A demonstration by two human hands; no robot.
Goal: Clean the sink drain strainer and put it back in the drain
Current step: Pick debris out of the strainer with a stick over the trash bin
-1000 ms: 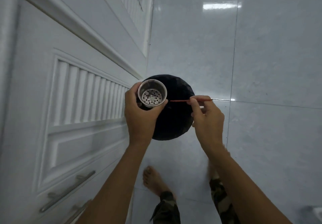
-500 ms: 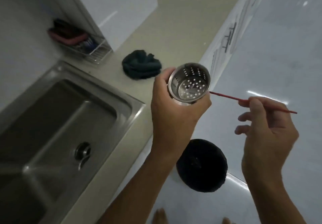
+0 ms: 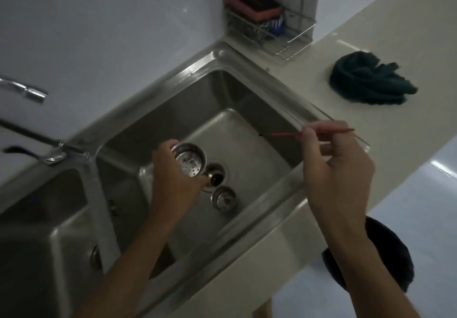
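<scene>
My left hand (image 3: 173, 184) is shut on the round steel strainer (image 3: 191, 162), a perforated cup, and holds it low inside the right sink basin (image 3: 247, 139), just left of the open drain hole (image 3: 215, 177). A small round metal stopper (image 3: 223, 198) lies on the basin floor right of and below the drain. Above the basin's right side, my right hand (image 3: 336, 169) pinches a thin red stick (image 3: 286, 134) with a dark tip pointing left. The stick is well clear of the strainer.
A faucet (image 3: 27, 92) reaches in at the left over a second basin (image 3: 37, 218). A wire rack (image 3: 274, 33) with sponges stands at the back of the counter. A dark green cloth (image 3: 371, 82) lies on the counter. A black bin (image 3: 371, 260) stands on the floor.
The view swung from the bin on the floor up to the sink. My left hand carried the strainer down into the basin beside the drain; my right hand drew the stick away from it.
</scene>
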